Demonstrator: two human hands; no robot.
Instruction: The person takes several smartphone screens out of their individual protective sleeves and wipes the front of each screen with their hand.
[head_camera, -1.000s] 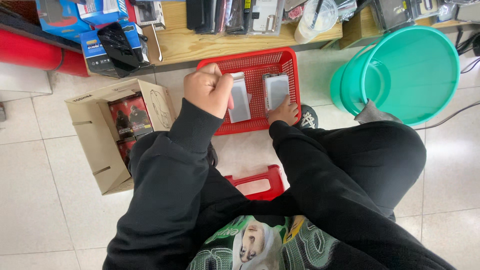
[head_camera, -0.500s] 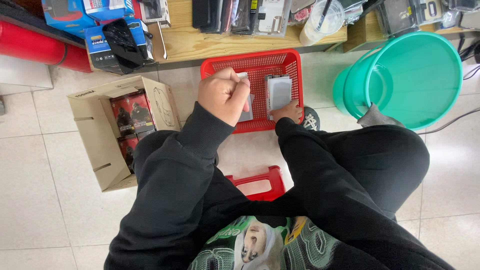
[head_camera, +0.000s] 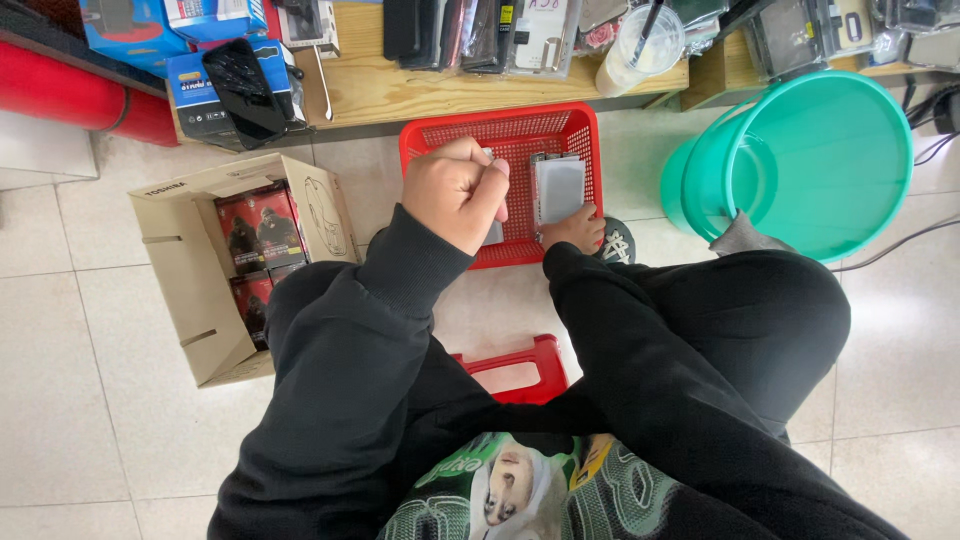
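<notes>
- A flat grey packet (head_camera: 558, 190) is lying in the red basket (head_camera: 580, 130) on the floor, toward its right side, with a second grey packet (head_camera: 493, 232) peeking out under the raised fist.
- The right hand (head_camera: 573, 229) is resting at the basket's near edge, just below the flat grey packet and touching its lower end; its fingers are curled low, but whether they are gripping the packet cannot be told.
- The left hand (head_camera: 455, 193) is hovering over the basket's left half, closed into a fist with the thumb pressed against the forefinger, seemingly pinching something small that is too hidden to name.
- The basket is sitting directly ahead of the knees, probably so both hands are reaching in without stretching.
- A red stool (head_camera: 512, 366) is showing between the legs, so the person is sitting low beside the work.
- An open cardboard box (head_camera: 180, 290) of red and black cartons is standing well to the left.
- A teal bucket (head_camera: 810, 160) is standing to the right.
- A wooden shelf (head_camera: 400, 90) of packaged goods is running behind the basket.
</notes>
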